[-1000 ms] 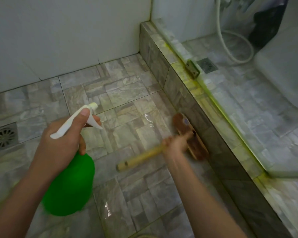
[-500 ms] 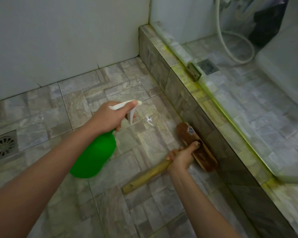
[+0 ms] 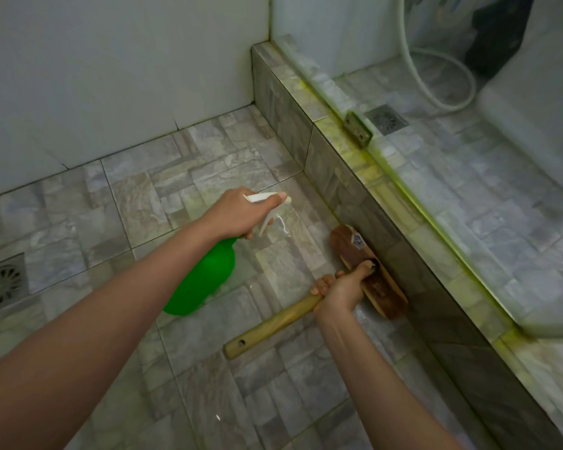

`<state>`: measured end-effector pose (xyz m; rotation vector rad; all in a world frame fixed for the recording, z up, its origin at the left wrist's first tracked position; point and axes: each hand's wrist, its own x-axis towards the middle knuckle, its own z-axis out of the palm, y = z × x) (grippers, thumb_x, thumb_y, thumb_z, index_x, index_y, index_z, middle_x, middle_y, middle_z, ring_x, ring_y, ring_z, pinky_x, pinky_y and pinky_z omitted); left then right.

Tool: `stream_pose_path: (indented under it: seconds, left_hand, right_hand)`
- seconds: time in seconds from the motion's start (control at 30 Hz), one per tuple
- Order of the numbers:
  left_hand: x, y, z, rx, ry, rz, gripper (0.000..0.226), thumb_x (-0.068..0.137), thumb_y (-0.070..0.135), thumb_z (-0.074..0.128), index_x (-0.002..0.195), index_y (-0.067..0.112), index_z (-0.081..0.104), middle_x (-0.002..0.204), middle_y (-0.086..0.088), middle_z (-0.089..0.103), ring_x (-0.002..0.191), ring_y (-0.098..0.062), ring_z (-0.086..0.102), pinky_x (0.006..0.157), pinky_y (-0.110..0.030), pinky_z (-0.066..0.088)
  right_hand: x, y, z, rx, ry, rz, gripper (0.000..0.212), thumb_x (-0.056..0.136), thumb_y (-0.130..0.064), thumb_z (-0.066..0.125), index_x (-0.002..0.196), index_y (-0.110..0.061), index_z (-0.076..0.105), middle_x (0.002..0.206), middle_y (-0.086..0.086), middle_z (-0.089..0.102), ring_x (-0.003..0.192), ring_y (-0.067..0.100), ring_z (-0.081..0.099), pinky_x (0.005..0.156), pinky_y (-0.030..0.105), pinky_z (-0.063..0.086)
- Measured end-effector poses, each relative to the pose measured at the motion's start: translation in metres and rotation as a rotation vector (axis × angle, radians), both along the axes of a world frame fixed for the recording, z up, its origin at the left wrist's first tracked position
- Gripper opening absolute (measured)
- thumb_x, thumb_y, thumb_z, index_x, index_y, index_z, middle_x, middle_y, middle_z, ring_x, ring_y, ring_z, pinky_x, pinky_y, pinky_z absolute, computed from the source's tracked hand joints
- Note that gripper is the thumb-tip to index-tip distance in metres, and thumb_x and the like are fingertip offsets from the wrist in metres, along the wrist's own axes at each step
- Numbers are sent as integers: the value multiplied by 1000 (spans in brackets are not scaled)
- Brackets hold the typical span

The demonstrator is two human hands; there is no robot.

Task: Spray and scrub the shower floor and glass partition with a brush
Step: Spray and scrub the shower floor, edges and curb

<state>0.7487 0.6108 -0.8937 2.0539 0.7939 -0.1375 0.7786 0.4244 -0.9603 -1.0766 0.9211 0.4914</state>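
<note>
Brush [image 3: 384, 293] head sits where floor [image 3: 208, 177] meets curb [image 3: 338, 177] — right hand [image 3: 338, 289] gripping its handle, left hand [image 3: 238, 216] gripping the bottle [image 3: 202, 280] — apparently mid-scrub; next probably needs spray aimed ahead.

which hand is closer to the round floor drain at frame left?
Left. The left hand, holding the spray bottle, is right of the drain; the right hand, gripping the brush by the curb, is farther right.

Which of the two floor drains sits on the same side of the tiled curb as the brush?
The left drain, with a round spoked grate, shares the floor with the brush. The other drain lies beyond the curb, by the white hose.
</note>
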Motion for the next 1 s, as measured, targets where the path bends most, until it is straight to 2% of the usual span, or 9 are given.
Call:
stream_pose_path:
  seconds: [0.1,0.27,0.43,0.57,0.67,0.77,0.83,0.93,1.0]
  left_hand:
    - [0,-3,-1,13,-45,84,62,89,66,58,59,12,63,50,1,65,43,-13,58,59,-26,50]
    - [5,-4,3,-4,-60,11,62,92,65,52,76,10,75,75,-2,77,46,-12,61,62,-29,56]
    - [7,-6,10,-16,-140,213,57,90,63,59,65,13,68,54,2,65,41,-7,56,46,-18,44]
    - [-13,15,24,50,-167,249,62,93,65,50,89,10,78,74,-11,76,38,-6,55,48,-19,46]
    - [-35,37,37,145,-213,260,53,94,63,52,90,18,79,59,-2,70,35,-3,53,48,-18,46]
    - [-56,70,47,124,-253,280,50,91,68,52,89,27,80,76,-5,76,38,-8,53,54,-25,45]
    - [-70,90,49,43,-273,264,51,86,75,48,91,35,79,93,-2,80,44,-18,55,61,-30,46]
    - [-85,106,48,-8,-254,256,44,92,70,47,96,39,77,100,3,79,45,-22,52,60,-31,46]
    - [-88,113,45,-28,-275,286,38,97,62,47,97,37,76,101,9,79,40,-17,49,54,-26,44]
  right_hand:
    - [0,1,2,8,9,4,58,88,-70,39,70,-15,37,40,-2,31,28,13,27,35,17,26]
    - [0,1,0,3,1,-3,57,88,-69,40,70,-15,37,40,-2,31,27,13,27,34,16,26]
    - [0,6,-2,-27,10,-33,58,88,-70,39,70,-15,38,47,1,34,31,15,29,36,18,27]
    - [18,61,-1,-112,-30,17,67,88,-72,35,61,-11,45,50,6,47,38,21,43,39,23,39]
    - [41,122,8,-106,-104,80,75,85,-77,32,64,-9,53,63,14,59,54,27,58,59,39,56]
    - [56,128,9,-18,-98,55,62,92,-66,38,66,-9,47,53,9,50,34,19,46,38,20,42]
    - [44,96,10,0,-66,15,54,94,-61,38,66,-15,39,47,2,41,27,12,36,34,12,30]
    - [23,61,7,-13,-20,-47,56,93,-63,37,65,-15,37,37,-1,36,25,12,33,35,14,29]
    - [32,87,12,-50,0,-45,59,92,-65,37,67,-11,45,44,2,43,32,15,39,39,19,33]
